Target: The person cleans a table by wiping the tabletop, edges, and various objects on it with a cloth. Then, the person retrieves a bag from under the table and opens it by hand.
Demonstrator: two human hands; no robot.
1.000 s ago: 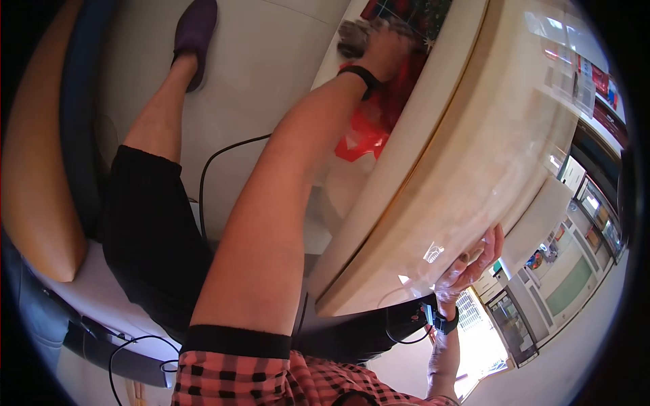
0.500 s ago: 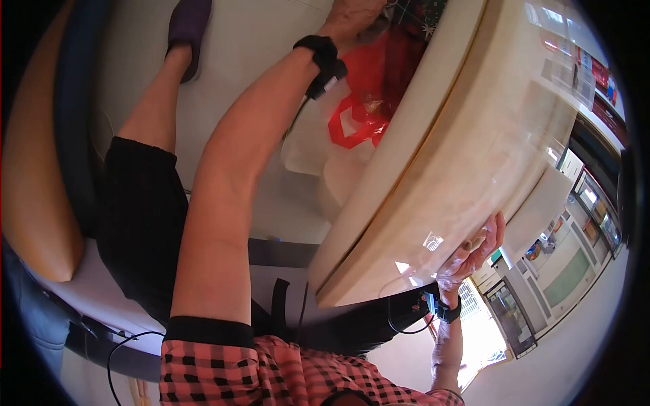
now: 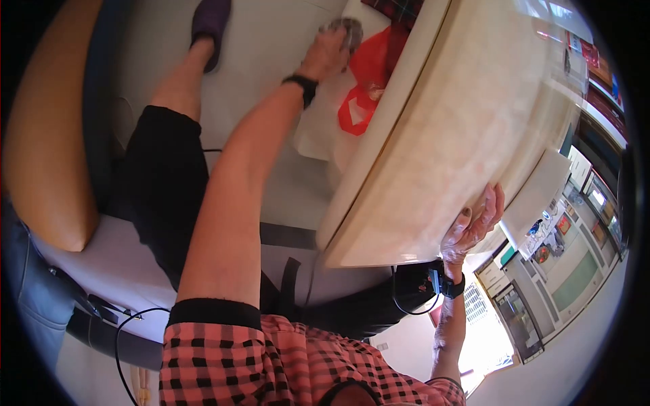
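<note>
Crumpled gry cloth (image 3: pixel 349 31), blurry, in gripping L hand (image 3: pixel 325 57), R hand (image 3: pixel 474 222) unclenched on tbl (image 3: pixel 440 142)

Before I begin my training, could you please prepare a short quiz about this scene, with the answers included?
1. Multiple choice: what does the left hand hold?
a) a phone
b) a greyish item
c) a spoon
2. True or false: the right hand rests against the glossy tabletop.
3. Fill the gap: the bag near the tabletop's edge is coloured ____.

Key: 1. b (too blurred to name more closely); 2. true; 3. red.
</note>
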